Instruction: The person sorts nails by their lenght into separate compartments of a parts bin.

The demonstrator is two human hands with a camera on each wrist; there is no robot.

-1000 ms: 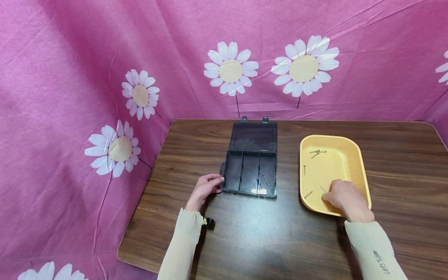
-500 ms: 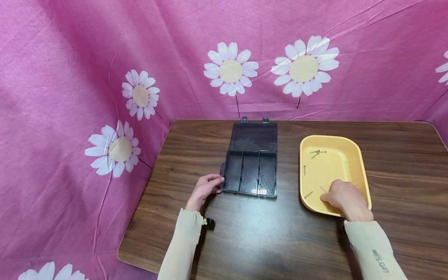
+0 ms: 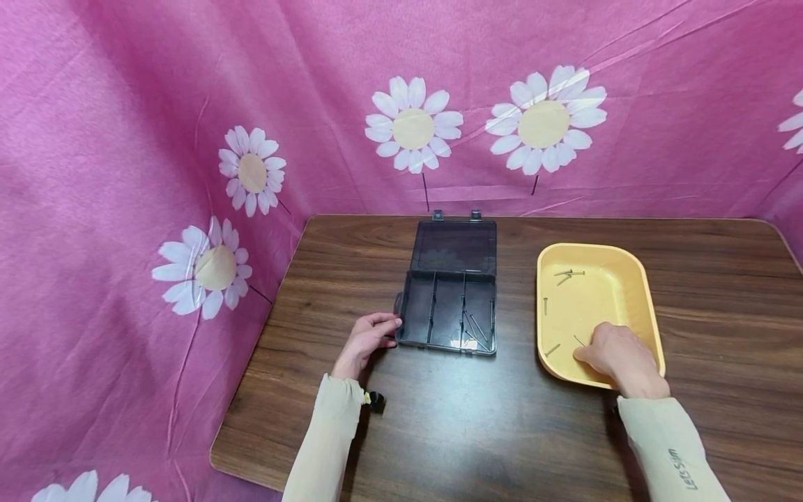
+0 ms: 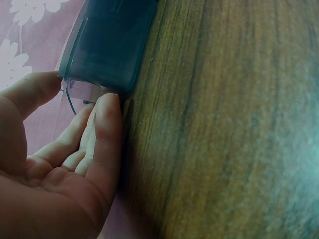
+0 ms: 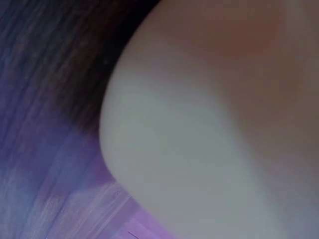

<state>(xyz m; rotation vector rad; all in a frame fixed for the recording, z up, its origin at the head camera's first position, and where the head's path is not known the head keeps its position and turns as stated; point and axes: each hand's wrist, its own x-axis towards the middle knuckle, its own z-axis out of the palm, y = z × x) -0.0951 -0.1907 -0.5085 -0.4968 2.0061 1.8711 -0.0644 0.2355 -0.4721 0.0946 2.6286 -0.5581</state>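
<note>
A dark, see-through compartment box (image 3: 447, 314) lies with its lid (image 3: 454, 245) laid back. Several long thin nails (image 3: 479, 325) rest in its right-hand compartment. My left hand (image 3: 366, 339) holds the box's left side, thumb at the upper rim and fingertips lower down, as the left wrist view shows. My right hand (image 3: 617, 352) reaches down into a yellow tub (image 3: 646, 300), fingers curled. A nail (image 3: 580, 341) sticks out beside its thumb, seemingly pinched; the fingertips are hidden. The right wrist view shows only blurred skin and the tub's pale wall (image 5: 159, 139).
Several more nails (image 3: 567, 276) lie in the tub toward the back, with single ones along its left side. Both containers stand on a brown wooden table (image 3: 439, 425). A pink cloth with daisies (image 3: 326, 104) hangs behind the table's back edge.
The right thumb has shifted very slightly left beside the nail. The left hand and the box have stayed where they were.
</note>
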